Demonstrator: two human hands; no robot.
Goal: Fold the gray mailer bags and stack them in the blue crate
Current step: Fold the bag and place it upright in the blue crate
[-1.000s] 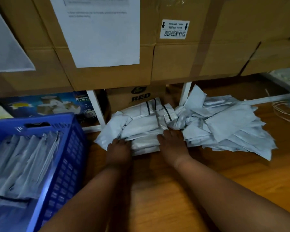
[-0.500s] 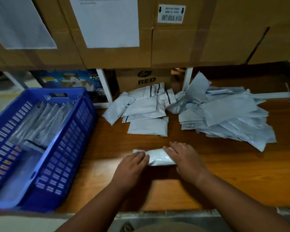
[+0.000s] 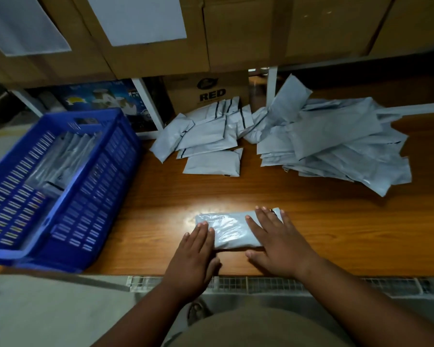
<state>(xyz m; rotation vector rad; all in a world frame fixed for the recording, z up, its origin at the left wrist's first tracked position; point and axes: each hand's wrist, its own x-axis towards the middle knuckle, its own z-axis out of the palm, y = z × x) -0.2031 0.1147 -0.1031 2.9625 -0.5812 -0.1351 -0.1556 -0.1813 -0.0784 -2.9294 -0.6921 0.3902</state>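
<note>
Now that one mailer bag (image 3: 232, 230) is lying at the table's (image 3: 336, 221) front edge instead of the far heap (image 3: 336, 144), both hands, left hand (image 3: 194, 256) and right hand (image 3: 277, 242), are pressing it flat with spread fingers, suggesting folding is starting; the blue crate (image 3: 60, 181) is waiting at the left edge.

Two hands, palms down, fingers straight.
Left hand (image 3: 195, 256) flat, fingers together; right hand (image 3: 277, 242) flat, fingers spread.

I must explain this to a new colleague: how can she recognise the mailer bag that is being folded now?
On the wooden table, look near the front edge. The bag lies alone under the left hand and right hand, apart from both piles.
</note>
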